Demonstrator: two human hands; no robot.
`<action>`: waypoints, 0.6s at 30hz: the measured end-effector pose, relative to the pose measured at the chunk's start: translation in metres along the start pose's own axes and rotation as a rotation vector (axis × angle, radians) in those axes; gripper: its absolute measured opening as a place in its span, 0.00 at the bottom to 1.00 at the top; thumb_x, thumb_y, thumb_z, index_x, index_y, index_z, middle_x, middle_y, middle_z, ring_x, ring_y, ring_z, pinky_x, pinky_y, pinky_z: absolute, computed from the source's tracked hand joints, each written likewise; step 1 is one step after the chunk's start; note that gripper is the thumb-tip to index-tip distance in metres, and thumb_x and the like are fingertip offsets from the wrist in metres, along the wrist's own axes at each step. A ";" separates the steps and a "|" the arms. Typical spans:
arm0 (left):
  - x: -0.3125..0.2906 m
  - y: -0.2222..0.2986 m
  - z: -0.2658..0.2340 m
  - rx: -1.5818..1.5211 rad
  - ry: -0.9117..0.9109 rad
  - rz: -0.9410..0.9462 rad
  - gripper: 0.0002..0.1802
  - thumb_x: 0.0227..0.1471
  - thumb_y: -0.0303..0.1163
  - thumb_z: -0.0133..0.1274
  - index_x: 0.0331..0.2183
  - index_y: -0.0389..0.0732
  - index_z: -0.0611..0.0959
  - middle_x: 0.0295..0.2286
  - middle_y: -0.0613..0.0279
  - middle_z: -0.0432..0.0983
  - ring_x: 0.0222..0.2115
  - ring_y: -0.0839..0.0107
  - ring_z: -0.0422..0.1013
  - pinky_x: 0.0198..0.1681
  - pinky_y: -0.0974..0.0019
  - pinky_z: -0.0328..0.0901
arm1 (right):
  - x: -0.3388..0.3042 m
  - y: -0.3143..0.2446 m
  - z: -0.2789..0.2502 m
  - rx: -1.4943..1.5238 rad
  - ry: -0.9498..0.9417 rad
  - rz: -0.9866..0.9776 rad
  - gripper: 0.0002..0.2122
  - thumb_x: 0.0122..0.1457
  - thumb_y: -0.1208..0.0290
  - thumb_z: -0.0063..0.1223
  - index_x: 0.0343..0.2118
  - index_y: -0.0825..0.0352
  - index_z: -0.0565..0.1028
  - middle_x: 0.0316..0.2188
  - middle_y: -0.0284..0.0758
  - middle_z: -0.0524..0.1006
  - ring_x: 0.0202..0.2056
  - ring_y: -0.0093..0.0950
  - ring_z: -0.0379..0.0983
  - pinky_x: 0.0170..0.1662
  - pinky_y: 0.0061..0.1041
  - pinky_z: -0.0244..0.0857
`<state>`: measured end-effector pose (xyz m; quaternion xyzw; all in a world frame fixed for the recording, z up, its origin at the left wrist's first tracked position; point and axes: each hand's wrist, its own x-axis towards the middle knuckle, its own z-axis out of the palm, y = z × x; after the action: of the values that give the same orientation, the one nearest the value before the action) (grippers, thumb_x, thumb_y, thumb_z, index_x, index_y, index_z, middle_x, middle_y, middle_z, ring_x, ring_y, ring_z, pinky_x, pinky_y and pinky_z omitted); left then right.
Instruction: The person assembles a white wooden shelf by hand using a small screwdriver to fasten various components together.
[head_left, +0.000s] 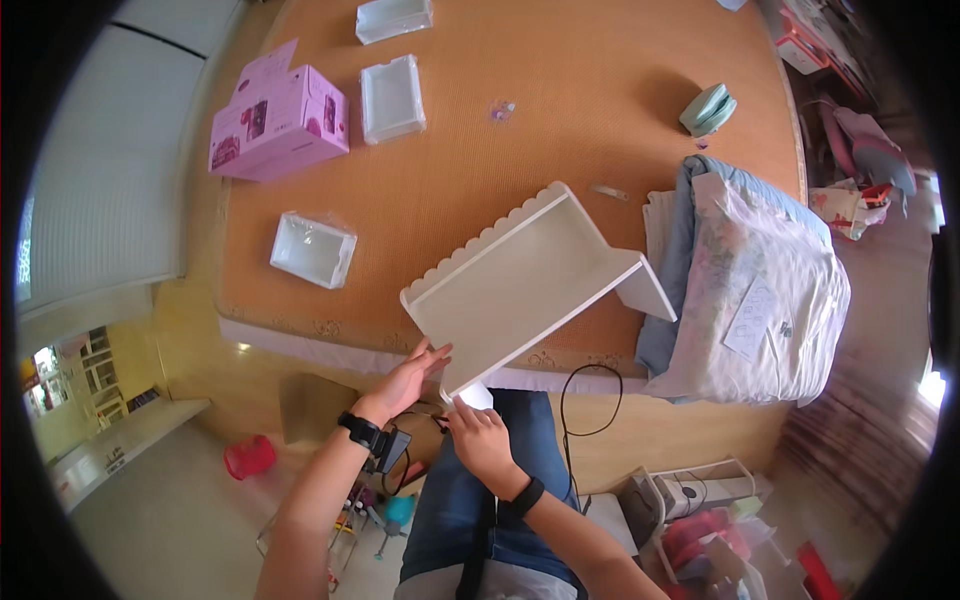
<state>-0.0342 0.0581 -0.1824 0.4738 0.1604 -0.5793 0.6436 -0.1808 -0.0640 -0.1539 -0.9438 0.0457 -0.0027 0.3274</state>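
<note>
A white shelf unit with a scalloped edge lies at an angle on the tan bed mat, its near corner reaching past the mat's front edge. My left hand touches the unit's near left edge with its fingers stretched out and apart. At the near corner, my right hand has its fingers curled round the end of the unit, beside a small white flap. What lies under the right fingers is hidden.
Three white trays in clear wrap, one of them nearest, lie left of the unit with a pink carton. Folded bedding is piled at right. A green pouch sits farther back. A black cable loops by my legs.
</note>
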 end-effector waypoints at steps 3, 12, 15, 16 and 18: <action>0.006 -0.008 0.003 0.148 0.025 0.037 0.31 0.59 0.40 0.38 0.59 0.40 0.51 0.54 0.60 0.59 0.52 0.67 0.58 0.53 0.65 0.55 | 0.001 0.003 -0.007 0.108 -0.187 0.068 0.08 0.49 0.73 0.48 0.32 0.67 0.72 0.41 0.38 0.74 0.34 0.32 0.73 0.40 0.28 0.64; -0.046 -0.034 0.050 0.337 0.345 -0.075 0.44 0.50 0.33 0.55 0.59 0.37 0.46 0.52 0.48 0.58 0.45 0.68 0.66 0.49 0.64 0.61 | 0.030 0.201 -0.175 -0.126 0.129 0.298 0.05 0.48 0.76 0.53 0.28 0.69 0.77 0.52 0.49 0.63 0.52 0.48 0.60 0.54 0.40 0.54; -0.028 -0.059 0.077 0.385 0.509 0.056 0.30 0.51 0.30 0.50 0.54 0.35 0.59 0.47 0.52 0.65 0.43 0.68 0.67 0.45 0.64 0.63 | 0.030 0.255 -0.183 -0.014 0.001 0.356 0.05 0.49 0.76 0.52 0.29 0.71 0.76 0.49 0.49 0.66 0.48 0.47 0.64 0.51 0.36 0.59; -0.018 -0.087 0.059 0.409 0.567 0.114 0.28 0.50 0.29 0.51 0.52 0.35 0.63 0.44 0.54 0.68 0.41 0.70 0.68 0.43 0.65 0.64 | 0.031 0.267 -0.181 0.099 -0.080 0.389 0.06 0.50 0.76 0.52 0.29 0.71 0.76 0.48 0.49 0.67 0.47 0.47 0.65 0.50 0.34 0.60; -0.011 -0.106 0.052 0.494 0.700 0.148 0.22 0.48 0.27 0.50 0.47 0.33 0.69 0.39 0.57 0.72 0.38 0.72 0.68 0.39 0.67 0.64 | 0.032 0.276 -0.178 0.152 -0.122 0.389 0.05 0.50 0.77 0.51 0.30 0.72 0.75 0.44 0.46 0.71 0.40 0.45 0.71 0.44 0.32 0.66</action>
<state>-0.1505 0.0360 -0.1937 0.7917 0.1913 -0.3569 0.4575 -0.1782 -0.3927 -0.1856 -0.8883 0.2068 0.1140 0.3940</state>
